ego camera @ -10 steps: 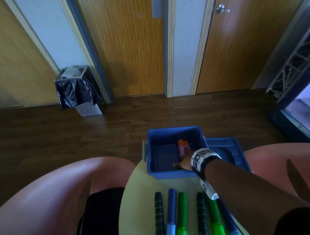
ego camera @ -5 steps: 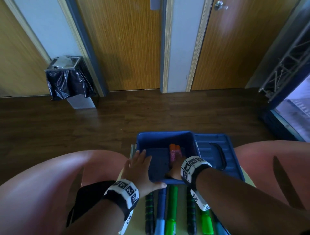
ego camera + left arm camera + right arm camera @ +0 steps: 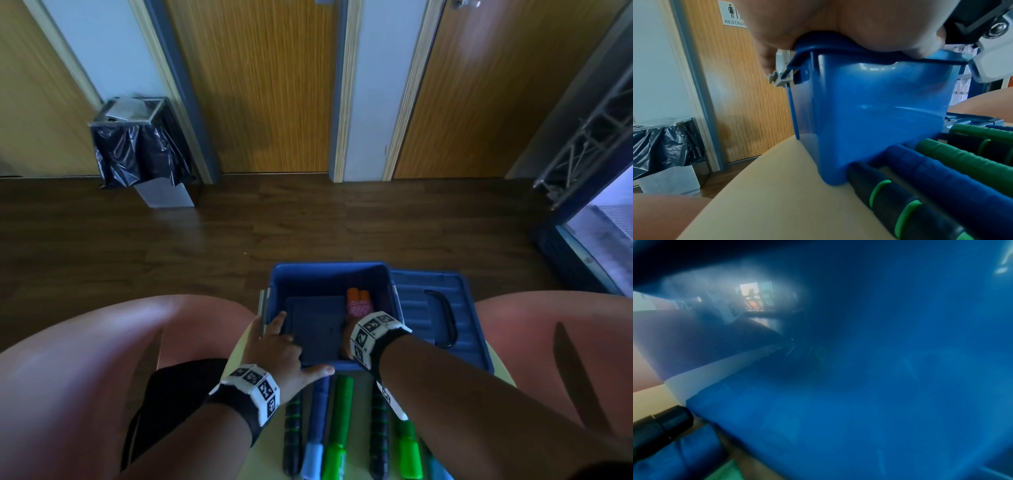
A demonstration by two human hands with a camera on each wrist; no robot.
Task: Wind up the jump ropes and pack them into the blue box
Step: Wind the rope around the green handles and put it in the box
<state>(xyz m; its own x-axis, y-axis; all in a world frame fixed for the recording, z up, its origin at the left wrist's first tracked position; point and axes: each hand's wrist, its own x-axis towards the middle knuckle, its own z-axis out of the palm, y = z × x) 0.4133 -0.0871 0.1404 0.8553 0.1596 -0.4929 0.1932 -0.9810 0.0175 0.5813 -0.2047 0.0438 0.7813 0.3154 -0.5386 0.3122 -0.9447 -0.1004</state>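
The blue box (image 3: 329, 279) stands open on a small round table (image 3: 253, 428). A pink and orange pair of rope handles (image 3: 358, 301) lies inside along its right wall. My right hand (image 3: 346, 337) reaches down into the box at those handles; its fingers are hidden behind the wristband. My left hand (image 3: 277, 346) rests flat on the box's near left corner, fingers spread, thumb along the near rim. Its palm (image 3: 818, 21) presses on the rim of the box (image 3: 869, 105). Several more handles lie before the box: black-green (image 3: 293, 435), blue (image 3: 317, 421), green (image 3: 337, 425).
The box lid (image 3: 424, 308) lies flat to the right of the box. Pink chairs (image 3: 85, 377) flank the table on both sides, with a black bag (image 3: 178, 404) on the left one. A lined waste bin (image 3: 140, 150) stands by the doors. The right wrist view is a blue blur.
My left hand came into view and settled on the box's near left corner. My right hand stayed inside the box at the pink and orange handles.
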